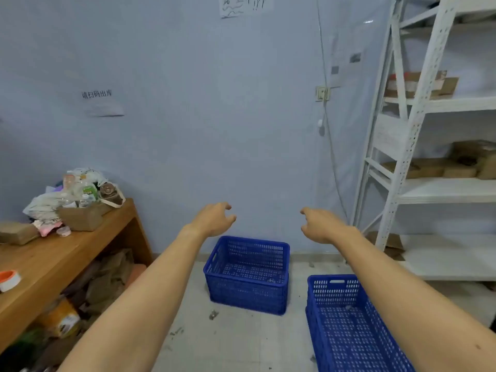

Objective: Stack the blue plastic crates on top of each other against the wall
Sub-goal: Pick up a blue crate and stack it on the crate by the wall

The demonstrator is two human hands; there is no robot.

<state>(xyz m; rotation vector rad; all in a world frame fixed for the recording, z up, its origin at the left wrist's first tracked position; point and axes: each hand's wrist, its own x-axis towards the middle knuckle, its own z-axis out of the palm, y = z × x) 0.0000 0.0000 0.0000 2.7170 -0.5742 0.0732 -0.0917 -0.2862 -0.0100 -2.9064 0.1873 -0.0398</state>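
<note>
One blue perforated crate stands on the floor against the pale wall, open side up and holding only a small scrap. A second blue crate sits nearer me at the lower right, its right side hidden behind my forearm. Both arms are stretched forward at chest height. My left hand hovers above the far crate's left rim with fingers curled apart and nothing in it. My right hand hangs to the right of that crate, fingers also spread and holding nothing.
A wooden bench at the left carries a cardboard box of bottles and bags and a tape roll; packages fill the space under it. White metal shelving stands at the right. Small debris dots the grey floor.
</note>
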